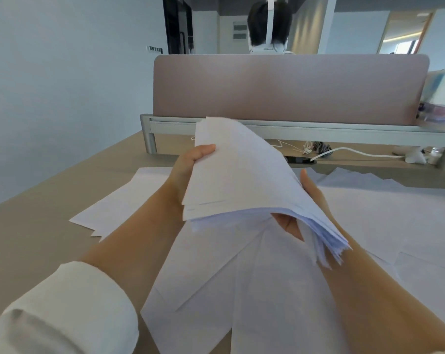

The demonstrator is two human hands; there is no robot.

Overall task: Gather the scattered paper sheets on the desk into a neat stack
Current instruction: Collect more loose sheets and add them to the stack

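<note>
We hold a thick, unevenly fanned paper stack (242, 175), left hand (190, 169) pinching its edge, right hand (309, 192) gripping underneath, over loose sheets (254, 290) covering the desk (37, 226).

A stack of sheets (242, 180) is hanging above the desk (37, 226) between both hands, the left hand (188, 167) pinching its left edge and the right hand (311, 195) gripping its right side from beneath. Loose sheets (254, 290) are lying on the desk below and to both sides. A partition (288, 88) is standing behind, with cables (356, 152) lying at its foot.
</note>
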